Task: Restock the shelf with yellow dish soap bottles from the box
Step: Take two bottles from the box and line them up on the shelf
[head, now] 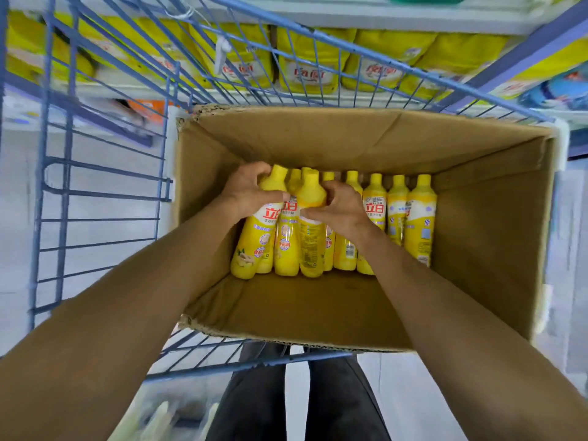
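Note:
An open cardboard box (490,237) holds several yellow dish soap bottles with yellow caps, standing in rows. My left hand (246,190) grips the leftmost bottle (254,246) around its shoulder. My right hand (339,210) curls round the neck of a neighbouring bottle (310,246) near the box's middle. More bottles (420,224) stand to the right, untouched. Beyond the box, the shelf (318,98) carries yellow refill pouches (307,68).
The box sits inside a blue wire cart (105,192) whose mesh rises on the left and far sides. A blue shelf upright (521,55) slants at the top right. My dark-trousered legs (264,393) show below the cart over a pale floor.

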A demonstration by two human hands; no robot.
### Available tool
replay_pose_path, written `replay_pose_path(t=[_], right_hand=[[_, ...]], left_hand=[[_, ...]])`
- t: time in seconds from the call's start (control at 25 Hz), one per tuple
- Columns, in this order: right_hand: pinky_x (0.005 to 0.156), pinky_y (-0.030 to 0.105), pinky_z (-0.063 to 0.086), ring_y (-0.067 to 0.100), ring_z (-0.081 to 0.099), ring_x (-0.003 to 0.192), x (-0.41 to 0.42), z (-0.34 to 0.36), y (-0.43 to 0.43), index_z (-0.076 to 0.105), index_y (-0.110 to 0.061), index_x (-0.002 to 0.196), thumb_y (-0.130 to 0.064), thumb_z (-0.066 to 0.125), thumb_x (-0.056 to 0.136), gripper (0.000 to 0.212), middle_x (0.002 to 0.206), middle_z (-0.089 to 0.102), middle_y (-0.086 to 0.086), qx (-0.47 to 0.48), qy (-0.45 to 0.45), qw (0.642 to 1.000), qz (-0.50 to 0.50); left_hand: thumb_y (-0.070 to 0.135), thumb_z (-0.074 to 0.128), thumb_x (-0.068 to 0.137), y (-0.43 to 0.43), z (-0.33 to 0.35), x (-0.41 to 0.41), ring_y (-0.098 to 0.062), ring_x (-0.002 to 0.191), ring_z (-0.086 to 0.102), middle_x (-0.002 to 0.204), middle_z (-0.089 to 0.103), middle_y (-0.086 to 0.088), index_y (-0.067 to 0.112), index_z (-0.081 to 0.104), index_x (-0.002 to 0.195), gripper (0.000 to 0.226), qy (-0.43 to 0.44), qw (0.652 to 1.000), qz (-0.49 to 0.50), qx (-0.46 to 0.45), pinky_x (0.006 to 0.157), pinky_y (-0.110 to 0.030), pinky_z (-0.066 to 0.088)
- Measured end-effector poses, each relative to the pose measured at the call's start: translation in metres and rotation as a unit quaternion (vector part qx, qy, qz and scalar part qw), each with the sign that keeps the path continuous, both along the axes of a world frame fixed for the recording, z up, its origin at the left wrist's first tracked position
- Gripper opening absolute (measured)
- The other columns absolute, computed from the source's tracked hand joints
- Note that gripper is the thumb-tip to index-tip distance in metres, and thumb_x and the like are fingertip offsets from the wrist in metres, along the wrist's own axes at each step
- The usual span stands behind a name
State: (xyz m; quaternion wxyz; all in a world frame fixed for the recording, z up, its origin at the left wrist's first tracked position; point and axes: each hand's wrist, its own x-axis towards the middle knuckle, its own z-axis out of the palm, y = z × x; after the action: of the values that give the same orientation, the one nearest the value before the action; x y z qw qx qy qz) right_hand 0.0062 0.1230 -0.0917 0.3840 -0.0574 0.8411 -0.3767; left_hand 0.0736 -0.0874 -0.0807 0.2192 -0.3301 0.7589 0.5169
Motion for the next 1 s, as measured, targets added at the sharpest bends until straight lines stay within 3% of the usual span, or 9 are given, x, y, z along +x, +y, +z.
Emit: replay_pose_path(t=[0.16, 0.24, 0.32, 0.4, 0.48, 0.64, 0.8, 1.0], right_hand=[[0.073, 0.013, 0.05, -0.008, 0.066, 0.083, -0.001, 0.06, 0.006, 0.07, -0.018, 0.112, -0.025, 0.096, 0.063, 0.056, 0.093, 0.072, -0.012, -0.058, 0.049, 0.997, 0.012], [0.066, 0.007, 0.045, -0.012, 0.062, 0.073, -0.007, 0.095, 0.009, 0.069, -0.018, 0.111, -0.029, 0.096, 0.063, 0.056, 0.087, 0.069, -0.016, -0.07, 0.068, 0.995, 0.011], [0.072, 0.019, 0.053, -0.004, 0.066, 0.08, -0.012, 0.133, 0.012, 0.069, -0.017, 0.114, -0.039, 0.095, 0.06, 0.064, 0.092, 0.073, -0.013, -0.089, 0.089, 0.992, -0.008], [0.086, 0.035, 0.06, 0.006, 0.072, 0.094, -0.018, 0.177, 0.017, 0.069, -0.018, 0.118, -0.041, 0.094, 0.057, 0.07, 0.102, 0.076, -0.008, -0.128, 0.107, 0.985, -0.035], [0.092, 0.043, 0.06, 0.011, 0.073, 0.101, -0.025, 0.223, 0.017, 0.066, -0.014, 0.123, -0.042, 0.095, 0.057, 0.076, 0.108, 0.076, -0.004, -0.155, 0.133, 0.978, -0.04], [0.092, 0.042, 0.059, 0.012, 0.07, 0.106, -0.037, 0.325, 0.02, 0.064, -0.012, 0.128, -0.036, 0.094, 0.064, 0.075, 0.114, 0.074, -0.002, -0.201, 0.21, 0.956, -0.044], [0.089, 0.044, 0.06, 0.016, 0.072, 0.101, -0.054, 0.428, 0.019, 0.068, -0.015, 0.118, -0.045, 0.093, 0.059, 0.071, 0.107, 0.076, -0.002, -0.226, 0.282, 0.932, -0.023], [0.079, 0.028, 0.059, 0.009, 0.072, 0.088, -0.082, 0.533, 0.018, 0.071, -0.016, 0.109, -0.015, 0.094, 0.067, 0.048, 0.098, 0.078, 0.0, -0.267, 0.315, 0.911, 0.018]], left_hand=[[0.054, 0.094, 0.048, 0.009, 0.05, 0.008, -0.031, 0.101, 0.071, 0.104, 0.075, -0.006, 0.025, 0.068, 0.106, 0.07, 0.096, 0.994, -0.002, 0.042, 0.089, -0.054, 0.058], [0.033, 0.095, 0.06, 0.013, 0.092, 0.007, -0.019, 0.095, 0.07, 0.104, 0.074, -0.004, 0.018, 0.068, 0.111, 0.059, 0.145, 0.987, 0.009, 0.063, 0.091, -0.043, 0.058], [0.008, 0.089, 0.071, 0.016, 0.129, 0.002, -0.008, 0.089, 0.068, 0.099, 0.074, 0.002, 0.013, 0.067, 0.11, 0.046, 0.198, 0.977, 0.017, 0.084, 0.086, -0.033, 0.056], [-0.001, 0.085, 0.073, 0.018, 0.174, -0.006, -0.004, 0.088, 0.069, 0.095, 0.076, 0.007, 0.017, 0.067, 0.107, 0.043, 0.245, 0.964, 0.01, 0.102, 0.086, -0.025, 0.056], [0.0, 0.086, 0.071, 0.017, 0.22, -0.014, -0.006, 0.089, 0.07, 0.099, 0.076, 0.004, 0.016, 0.066, 0.109, 0.046, 0.286, 0.953, -0.004, 0.1, 0.085, -0.023, 0.056], [0.006, 0.087, 0.073, 0.014, 0.322, -0.03, -0.013, 0.098, 0.072, 0.111, 0.075, -0.007, 0.007, 0.064, 0.122, 0.055, 0.365, 0.927, -0.039, 0.08, 0.088, -0.026, 0.056], [0.006, 0.087, 0.073, 0.013, 0.421, -0.044, -0.015, 0.095, 0.072, 0.106, 0.076, -0.007, 0.016, 0.067, 0.114, 0.047, 0.438, 0.896, -0.049, 0.063, 0.089, -0.034, 0.059], [0.005, 0.085, 0.076, 0.014, 0.515, -0.065, -0.02, 0.096, 0.073, 0.106, 0.076, -0.015, 0.006, 0.065, 0.121, 0.049, 0.499, 0.864, -0.043, 0.051, 0.088, -0.036, 0.06]])
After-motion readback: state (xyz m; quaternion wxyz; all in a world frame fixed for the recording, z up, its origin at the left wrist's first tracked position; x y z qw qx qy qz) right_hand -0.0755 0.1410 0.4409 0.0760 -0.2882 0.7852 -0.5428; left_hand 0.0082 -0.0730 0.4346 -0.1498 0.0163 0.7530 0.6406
